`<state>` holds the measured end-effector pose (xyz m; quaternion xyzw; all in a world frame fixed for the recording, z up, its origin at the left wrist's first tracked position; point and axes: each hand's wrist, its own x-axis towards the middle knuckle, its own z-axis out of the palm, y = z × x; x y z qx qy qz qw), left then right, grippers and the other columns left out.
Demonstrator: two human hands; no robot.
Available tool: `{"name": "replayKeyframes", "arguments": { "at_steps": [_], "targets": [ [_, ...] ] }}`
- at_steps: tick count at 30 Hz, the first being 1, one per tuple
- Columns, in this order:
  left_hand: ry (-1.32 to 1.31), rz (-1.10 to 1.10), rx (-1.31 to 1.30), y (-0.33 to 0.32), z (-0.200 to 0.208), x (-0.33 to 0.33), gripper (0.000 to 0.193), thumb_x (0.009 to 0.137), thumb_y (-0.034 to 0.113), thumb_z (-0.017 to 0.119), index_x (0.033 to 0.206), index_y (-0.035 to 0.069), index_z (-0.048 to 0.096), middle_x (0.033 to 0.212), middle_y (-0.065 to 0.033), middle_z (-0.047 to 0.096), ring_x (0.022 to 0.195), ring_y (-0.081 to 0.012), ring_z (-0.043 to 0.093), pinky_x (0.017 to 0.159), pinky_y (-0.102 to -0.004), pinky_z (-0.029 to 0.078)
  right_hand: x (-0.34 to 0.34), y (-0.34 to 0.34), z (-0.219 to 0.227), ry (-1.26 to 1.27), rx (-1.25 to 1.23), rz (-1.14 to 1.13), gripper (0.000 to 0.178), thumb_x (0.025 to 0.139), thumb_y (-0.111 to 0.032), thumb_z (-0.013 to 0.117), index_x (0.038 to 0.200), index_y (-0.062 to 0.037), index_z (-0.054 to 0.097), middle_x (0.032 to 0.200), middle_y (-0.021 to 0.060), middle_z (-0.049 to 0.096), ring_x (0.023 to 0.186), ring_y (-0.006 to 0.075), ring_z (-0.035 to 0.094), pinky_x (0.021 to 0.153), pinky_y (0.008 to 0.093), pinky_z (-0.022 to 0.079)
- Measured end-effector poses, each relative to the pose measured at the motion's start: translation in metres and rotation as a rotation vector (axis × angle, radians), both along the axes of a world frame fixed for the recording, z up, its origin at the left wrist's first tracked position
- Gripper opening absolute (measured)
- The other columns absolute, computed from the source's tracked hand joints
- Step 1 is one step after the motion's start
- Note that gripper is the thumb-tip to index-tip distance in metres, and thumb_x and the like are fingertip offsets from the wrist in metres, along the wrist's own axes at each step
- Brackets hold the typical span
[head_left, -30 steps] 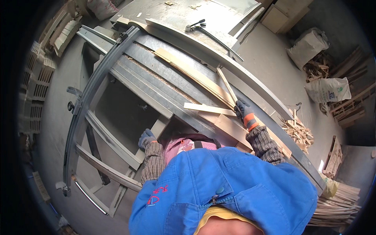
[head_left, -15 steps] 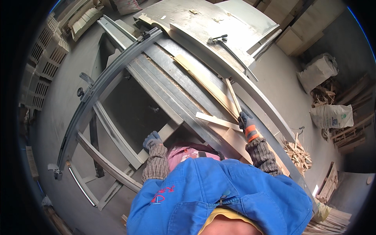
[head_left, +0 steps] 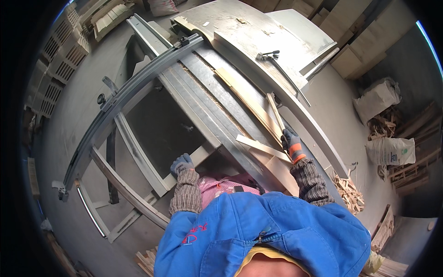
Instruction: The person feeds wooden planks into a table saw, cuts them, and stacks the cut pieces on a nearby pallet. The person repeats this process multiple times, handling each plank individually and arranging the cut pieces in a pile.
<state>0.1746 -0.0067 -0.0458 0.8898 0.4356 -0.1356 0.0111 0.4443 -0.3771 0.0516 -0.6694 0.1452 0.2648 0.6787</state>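
My right hand (head_left: 291, 143), in a grey glove with an orange cuff, is closed on the near end of a thin wooden strip (head_left: 275, 111). The strip slants away over the metal saw table (head_left: 203, 76). Left of it lies a long pale board (head_left: 244, 99), its near end close to my fingers. A shorter wooden piece (head_left: 258, 145) lies across the table beside that hand, with a wider board (head_left: 282, 171) nearer my body. My left hand (head_left: 182, 164), also gloved, curls over a grey metal frame bar (head_left: 200, 154) at the table's near left.
A long metal fence (head_left: 318, 134) runs along the table's right side. Wood offcuts (head_left: 349, 191) are heaped at its near end. White sacks (head_left: 390, 151) and scrap wood stand to the right. A curved rail (head_left: 122, 104) borders the open frame on the left.
The whole view has shifted slightly. Both hands keep their grips. A pale wooden piece that showed beside my right forearm is no longer visible there.
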Motion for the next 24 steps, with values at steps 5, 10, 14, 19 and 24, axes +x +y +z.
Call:
{"name": "replayKeyframes", "arguments": {
  "at_steps": [5, 10, 14, 19, 24],
  "targets": [
    [-0.03, 0.02, 0.017, 0.0, -0.006, 0.0, 0.038, 0.099, 0.037, 0.034, 0.097, 0.017, 0.065, 0.097, -0.0066, 0.071, 0.091, -0.0283, 0.068, 0.08, -0.0437, 0.052, 0.009, 0.008, 0.001, -0.001, -0.027, 0.032, 0.04, 0.094, -0.023, 0.054, 0.134, -0.0171, 0.056, 0.064, -0.0004, 0.052, 0.042, 0.0086, 0.04, 0.036, 0.0237, 0.03],
    [-0.14, -0.004, 0.028, 0.001, -0.019, -0.005, 0.04, 0.099, 0.037, 0.034, 0.094, 0.017, 0.068, 0.094, -0.0073, 0.071, 0.088, -0.0294, 0.067, 0.08, -0.0457, 0.05, 0.014, 0.016, -0.001, -0.005, -0.019, 0.042, 0.039, 0.094, -0.024, 0.055, 0.133, -0.017, 0.057, 0.064, -0.0003, 0.052, 0.042, 0.0088, 0.04, 0.037, 0.024, 0.03],
    [-0.12, 0.018, 0.012, 0.002, -0.027, -0.003, 0.045, 0.099, 0.04, 0.032, 0.099, 0.016, 0.07, 0.097, -0.0081, 0.072, 0.089, -0.0302, 0.067, 0.082, -0.0487, 0.048, 0.017, 0.016, 0.0, 0.004, 0.004, 0.023, 0.037, 0.093, -0.023, 0.058, 0.129, -0.0134, 0.059, 0.063, 0.0009, 0.052, 0.042, 0.0101, 0.041, 0.037, 0.025, 0.029],
    [-0.125, 0.061, 0.015, 0.012, -0.058, -0.007, 0.048, 0.099, 0.043, 0.031, 0.099, 0.015, 0.071, 0.1, -0.0087, 0.072, 0.092, -0.0298, 0.067, 0.085, -0.0492, 0.047, 0.02, 0.02, 0.002, -0.003, 0.004, 0.05, 0.038, 0.093, -0.022, 0.058, 0.13, -0.0147, 0.058, 0.063, 0.0008, 0.052, 0.042, 0.0101, 0.04, 0.037, 0.0252, 0.029],
    [-0.118, 0.08, 0.001, 0.004, -0.038, 0.002, 0.049, 0.099, 0.042, 0.031, 0.097, 0.015, 0.072, 0.097, -0.0086, 0.072, 0.091, -0.0299, 0.067, 0.084, -0.0483, 0.047, 0.026, 0.022, 0.0, -0.008, -0.01, 0.029, 0.038, 0.092, -0.022, 0.06, 0.13, -0.0164, 0.06, 0.064, 0.0015, 0.053, 0.042, 0.0107, 0.042, 0.037, 0.0255, 0.03]
  ]
}}
